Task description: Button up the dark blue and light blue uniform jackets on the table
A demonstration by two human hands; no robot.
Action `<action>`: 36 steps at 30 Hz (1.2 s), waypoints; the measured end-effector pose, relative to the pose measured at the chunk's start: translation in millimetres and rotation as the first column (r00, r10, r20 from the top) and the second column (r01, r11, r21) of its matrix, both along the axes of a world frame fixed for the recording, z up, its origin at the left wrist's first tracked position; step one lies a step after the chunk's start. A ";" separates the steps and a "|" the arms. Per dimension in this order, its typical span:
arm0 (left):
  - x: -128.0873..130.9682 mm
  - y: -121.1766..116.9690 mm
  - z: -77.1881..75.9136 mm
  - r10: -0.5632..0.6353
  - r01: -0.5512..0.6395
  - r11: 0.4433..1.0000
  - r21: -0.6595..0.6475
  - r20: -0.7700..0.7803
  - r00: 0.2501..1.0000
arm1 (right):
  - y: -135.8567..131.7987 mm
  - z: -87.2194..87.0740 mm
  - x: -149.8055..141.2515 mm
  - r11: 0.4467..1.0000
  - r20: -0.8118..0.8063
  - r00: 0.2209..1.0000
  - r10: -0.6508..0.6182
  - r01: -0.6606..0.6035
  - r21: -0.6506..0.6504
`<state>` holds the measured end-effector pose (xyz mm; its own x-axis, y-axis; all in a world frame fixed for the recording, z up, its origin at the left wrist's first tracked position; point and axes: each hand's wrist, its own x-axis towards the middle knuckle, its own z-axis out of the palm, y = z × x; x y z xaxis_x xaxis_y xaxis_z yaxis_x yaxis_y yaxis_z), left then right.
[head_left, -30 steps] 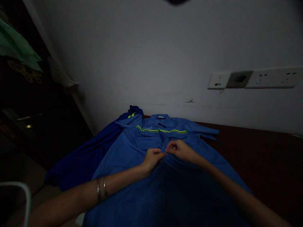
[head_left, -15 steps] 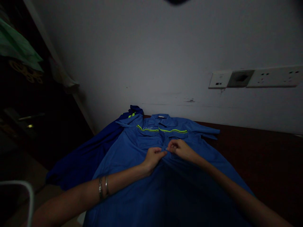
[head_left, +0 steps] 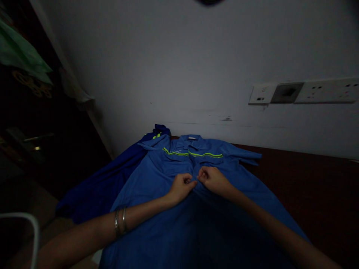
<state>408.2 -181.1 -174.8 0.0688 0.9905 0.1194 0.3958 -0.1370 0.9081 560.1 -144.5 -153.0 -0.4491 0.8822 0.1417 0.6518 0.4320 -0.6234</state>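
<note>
A blue short-sleeved work shirt (head_left: 162, 175) with yellow-green chest stripes lies front up, its collar toward the wall. Over the middle of its front, my left hand (head_left: 181, 186) pinches the shirt's front edge between thumb and fingers. Close by on the right, my right hand (head_left: 211, 179) is closed in a pinch on the same front placket. The fingertips almost meet, with a small gap between them. Whatever fastener sits at the fingertips is too small and dark to make out. Two bracelets (head_left: 120, 221) circle my left wrist.
A darker blue garment (head_left: 112, 179) lies to the left, partly under the shirt. The dark red-brown tabletop (head_left: 294, 179) shows on the right, against a pale wall (head_left: 168, 67) with sockets (head_left: 322, 92). A dark door with a handle (head_left: 37, 138) stands left; a white curved bar (head_left: 36, 235) is at lower left.
Both hands stay over the same spot on the shirt front. The right fingers have curled in slightly, and the small bright spot between the fingertips no longer shows.
</note>
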 end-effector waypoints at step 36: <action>4.8 -12.4 2.6 0.179 0.001 0.957 -0.290 0.593 0.785 | -6.0 3.9 0.3 0.994 -0.027 0.999 0.046 -0.043 0.105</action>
<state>413.1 -193.5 -172.2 -0.0191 0.9875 -0.1565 -0.2521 0.1468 0.9565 560.4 -150.5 -149.1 -0.4819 0.8412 0.2451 0.6128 0.5235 -0.5919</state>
